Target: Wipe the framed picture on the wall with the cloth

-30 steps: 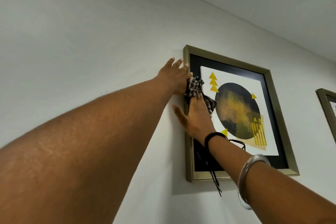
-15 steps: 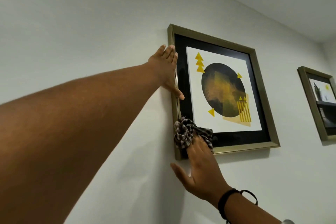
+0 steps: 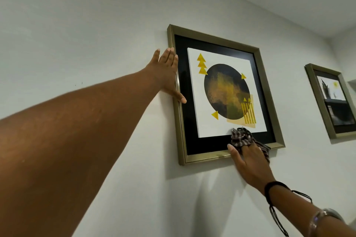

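Note:
A framed picture hangs on the white wall: gold frame, black mat, a white print with a dark circle and yellow triangles. My left hand lies flat against the frame's left edge, fingers straight, thumb on the frame. My right hand presses a dark checked cloth against the glass near the lower edge, right of the middle. The cloth covers the bottom of the print and part of the black mat. My right fingers are partly under the cloth.
A second gold-framed picture hangs on the same wall to the right. The ceiling meets the wall above. A black cord bracelet and a silver bangle sit on my right wrist.
My right hand has carried the cloth from the frame's upper left, down the left side, then right along the bottom. My left hand has stayed on the left edge.

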Demonstrator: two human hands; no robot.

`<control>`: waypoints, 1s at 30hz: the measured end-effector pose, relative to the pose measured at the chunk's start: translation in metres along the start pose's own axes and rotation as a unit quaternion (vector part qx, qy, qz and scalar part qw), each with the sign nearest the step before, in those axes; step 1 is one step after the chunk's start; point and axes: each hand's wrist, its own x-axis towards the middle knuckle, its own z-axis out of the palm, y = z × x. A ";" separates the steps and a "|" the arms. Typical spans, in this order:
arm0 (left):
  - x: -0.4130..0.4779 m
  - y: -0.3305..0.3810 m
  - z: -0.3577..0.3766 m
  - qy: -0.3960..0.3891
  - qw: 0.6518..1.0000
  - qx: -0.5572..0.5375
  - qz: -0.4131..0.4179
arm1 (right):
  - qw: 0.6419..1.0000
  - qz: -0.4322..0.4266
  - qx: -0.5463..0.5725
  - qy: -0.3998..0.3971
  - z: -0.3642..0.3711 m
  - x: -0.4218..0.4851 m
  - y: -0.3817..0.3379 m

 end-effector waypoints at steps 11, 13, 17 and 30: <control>0.003 0.001 -0.001 -0.008 1.000 0.018 -0.001 | 0.993 -0.112 0.019 0.035 0.046 -0.086 -0.147; 0.004 0.000 0.000 -0.009 1.000 0.028 0.002 | 0.989 -0.133 0.052 0.042 0.047 -0.087 -0.148; 0.003 0.002 -0.001 -0.011 1.000 0.027 0.001 | 0.975 -0.207 0.045 0.068 0.045 -0.078 -0.104; 0.003 0.004 0.000 -0.009 1.000 0.019 -0.005 | 0.991 0.107 -0.040 0.064 -0.010 0.014 -0.001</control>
